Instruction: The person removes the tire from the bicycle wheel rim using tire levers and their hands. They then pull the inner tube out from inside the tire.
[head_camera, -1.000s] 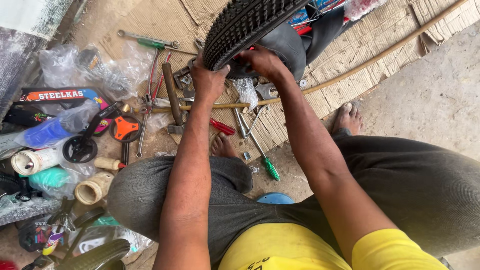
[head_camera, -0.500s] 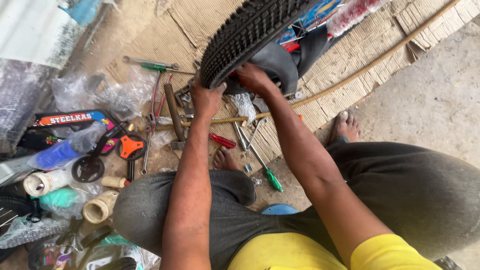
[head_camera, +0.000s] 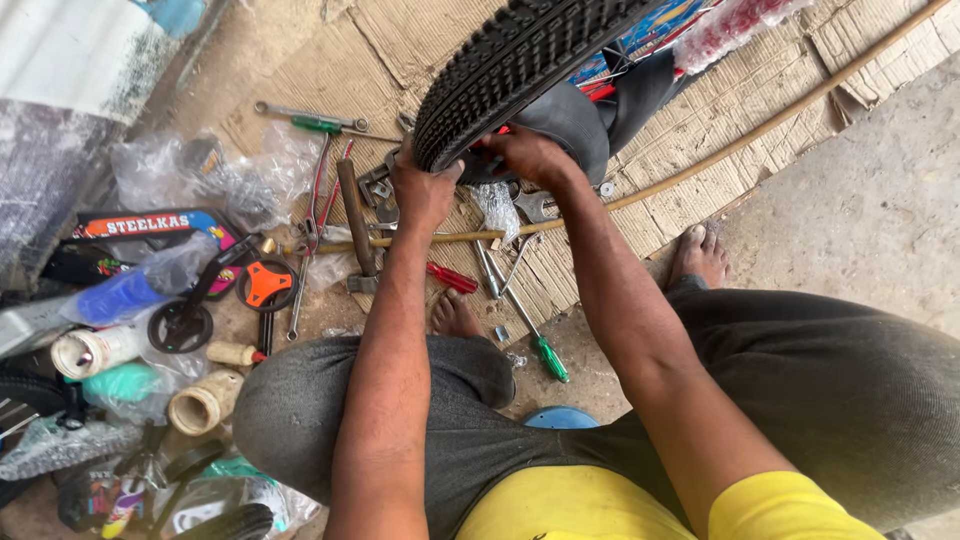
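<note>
Hands closer in on the tyre than 1 s ago, camera dipped a bit, tyre (head_camera: 520, 70) now larger and nearer top centre, bottom edge just above the tool spread. Left hand (head_camera: 425, 190) clamped on the lower tread edge, fingers curled over the bead, thumb side pressing. Right hand (head_camera: 530, 155) wrapped around the dark inner tube (head_camera: 585, 125) where it bulges out beside the tyre, fingers mostly tucked under so exact closure hard to tell. Reads as tube being worked at the rim edge, grip tightened versus earlier frames. Wheel rim and spokes mostly cut off at top, only red and blue bits visible. Hammer (head_camera: 355, 225), red-handled screwdriver (head_camera: 452, 278), green-handled screwdriver (head_camera: 550, 360) and wrenches lying untouched on cardboard (head_camera: 760, 110). Left-side clutter in plastic bags blurry, not identifiable. Bare feet partly hidden by knees.
</note>
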